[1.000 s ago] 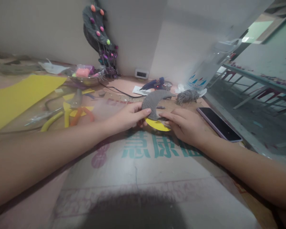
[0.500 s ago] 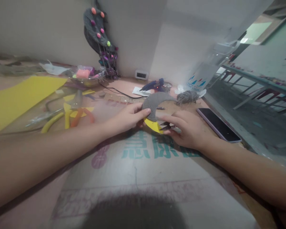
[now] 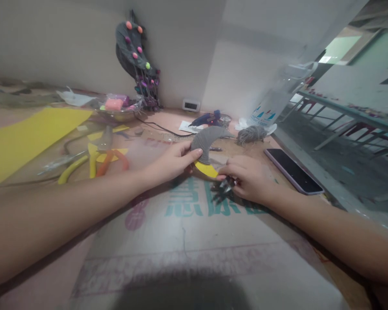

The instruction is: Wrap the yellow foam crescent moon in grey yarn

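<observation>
Crescent of yellow card wound with grey yarn (image 3: 204, 141) sits in the left hand (image 3: 176, 162), thumb on top, over the middle of the pinkish surface (image 3: 170, 115). Right hand (image 3: 252, 178) pinches at the bare yellow tip and also holds a small dark metal tool (image 3: 223, 187), blurred, possibly snips. Progress, by judgement: upper curve covered, lower tip uncovered. Loose grey yarn bundle (image 3: 252, 134) lies beyond the right hand, near the crescent's upper point.
</observation>
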The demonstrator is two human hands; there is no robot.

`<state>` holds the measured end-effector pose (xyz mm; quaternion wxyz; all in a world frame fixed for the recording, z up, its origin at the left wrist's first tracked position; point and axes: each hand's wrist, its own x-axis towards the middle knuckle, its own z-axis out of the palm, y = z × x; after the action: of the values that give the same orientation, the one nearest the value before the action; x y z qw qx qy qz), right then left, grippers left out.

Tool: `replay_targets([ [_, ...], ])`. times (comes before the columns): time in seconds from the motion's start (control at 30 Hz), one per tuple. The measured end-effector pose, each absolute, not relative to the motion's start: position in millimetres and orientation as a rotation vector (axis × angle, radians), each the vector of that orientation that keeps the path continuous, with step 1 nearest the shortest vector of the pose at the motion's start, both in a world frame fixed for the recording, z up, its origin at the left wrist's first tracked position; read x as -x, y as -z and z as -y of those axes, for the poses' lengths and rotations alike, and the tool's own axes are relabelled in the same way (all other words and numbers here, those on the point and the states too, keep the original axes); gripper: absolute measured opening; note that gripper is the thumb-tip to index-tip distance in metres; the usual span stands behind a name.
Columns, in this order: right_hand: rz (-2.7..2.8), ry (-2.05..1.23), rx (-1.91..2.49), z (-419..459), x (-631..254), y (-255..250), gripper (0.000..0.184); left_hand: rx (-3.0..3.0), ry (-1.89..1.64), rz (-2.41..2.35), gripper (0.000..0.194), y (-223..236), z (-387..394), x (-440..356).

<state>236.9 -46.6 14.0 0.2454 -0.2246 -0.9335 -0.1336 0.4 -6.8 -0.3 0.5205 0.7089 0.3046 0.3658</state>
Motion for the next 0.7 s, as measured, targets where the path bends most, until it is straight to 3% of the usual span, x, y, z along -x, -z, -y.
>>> replay_targets([
  [0.13, 2.277, -0.015, 1.004, 46.8, -227.8, -14.5, 0.005, -1.722, -0.919, -0.728, 0.021, -1.2, 8.7, -1.8],
  [0.27, 2.078, -0.372, 1.232, 47.2, -211.3, -13.6, 0.015, -1.804, -1.011, -0.701, 0.026, -1.1, 10.3, -4.0],
  [0.7, 2.186, -0.575, 1.1, 45.7, -211.6, -10.6, 0.01, -1.937, -0.982, -0.768, 0.027, -0.4, 10.6, -2.6],
])
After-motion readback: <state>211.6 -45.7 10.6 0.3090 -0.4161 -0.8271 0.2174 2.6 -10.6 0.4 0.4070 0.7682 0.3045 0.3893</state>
